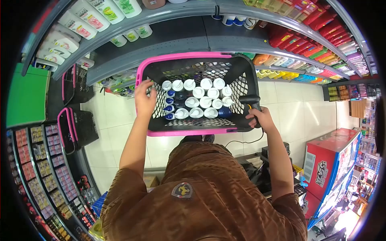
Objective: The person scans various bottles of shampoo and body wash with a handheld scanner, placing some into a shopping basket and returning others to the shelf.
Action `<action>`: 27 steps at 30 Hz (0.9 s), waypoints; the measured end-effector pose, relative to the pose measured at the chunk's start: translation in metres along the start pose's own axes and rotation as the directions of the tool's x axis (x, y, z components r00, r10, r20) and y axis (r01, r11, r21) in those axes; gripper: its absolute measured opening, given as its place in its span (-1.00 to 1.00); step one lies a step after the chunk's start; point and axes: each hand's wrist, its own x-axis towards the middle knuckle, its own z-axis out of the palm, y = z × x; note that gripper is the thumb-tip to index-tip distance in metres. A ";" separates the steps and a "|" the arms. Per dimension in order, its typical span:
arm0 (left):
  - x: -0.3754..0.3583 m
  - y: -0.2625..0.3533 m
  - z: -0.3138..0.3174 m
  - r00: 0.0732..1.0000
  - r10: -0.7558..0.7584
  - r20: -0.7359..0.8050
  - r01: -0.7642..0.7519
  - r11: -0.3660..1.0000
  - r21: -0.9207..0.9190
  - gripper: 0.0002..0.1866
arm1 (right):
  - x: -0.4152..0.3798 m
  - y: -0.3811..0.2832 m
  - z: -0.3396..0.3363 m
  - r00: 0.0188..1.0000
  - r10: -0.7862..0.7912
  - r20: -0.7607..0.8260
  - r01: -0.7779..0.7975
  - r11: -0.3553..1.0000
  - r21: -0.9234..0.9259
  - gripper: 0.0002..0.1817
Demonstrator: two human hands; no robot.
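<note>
A black shopping basket (201, 127) with pink handles is in front of me, in the middle of the view. Upright inside it stand several white pump-top bottles (206, 102) and several with blue tops (169, 101). My left hand (145, 99) is at the basket's left rim, its fingers curled over the edge and the palm partly hidden. In my right hand (261, 118) is a black barcode scanner (250, 99), held by its handle at the basket's right end. Its head hangs over the rim, and a cable runs down from the handle.
Shelves (161, 22) with shampoo bottles (86, 18) curve across the far side. Two more black baskets (82, 128) are on the left, near a rack of small packets (40, 160). A red freezer (327, 160) stands at the right, above pale floor tiles (297, 100).
</note>
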 end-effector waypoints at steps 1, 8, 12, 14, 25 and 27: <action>-0.009 0.002 -0.017 0.998 0.044 -0.045 -0.038 0.992 0.118 -0.68 | -0.003 0.000 0.002 1.000 -0.007 0.006 0.007 1.000 0.007 -0.59; -0.072 -0.025 -0.033 0.938 -0.345 -0.001 0.339 0.920 0.199 -0.26 | -0.018 0.024 0.022 0.946 -0.224 -0.234 0.177 0.962 -0.206 -0.65; -0.071 -0.012 -0.033 0.822 -0.567 0.060 0.498 0.765 0.408 -0.22 | -0.029 0.048 0.051 0.907 -0.354 -0.226 0.198 0.836 -0.512 -0.49; -0.073 -0.010 -0.035 0.816 -0.573 0.070 0.509 0.771 0.382 -0.22 | -0.051 0.052 0.073 0.870 -0.457 -0.187 0.264 0.751 -0.606 -0.50; -0.083 -0.092 -0.011 0.795 -0.560 0.233 0.605 0.762 -0.233 -0.41 | -0.031 0.097 0.150 0.583 -0.671 -0.459 0.467 0.738 -0.487 -0.59; -0.085 -0.074 -0.018 0.821 -0.524 0.228 0.571 0.737 -0.361 -0.46 | -0.038 0.069 0.161 0.745 -0.422 -0.516 0.280 0.901 -0.332 -0.60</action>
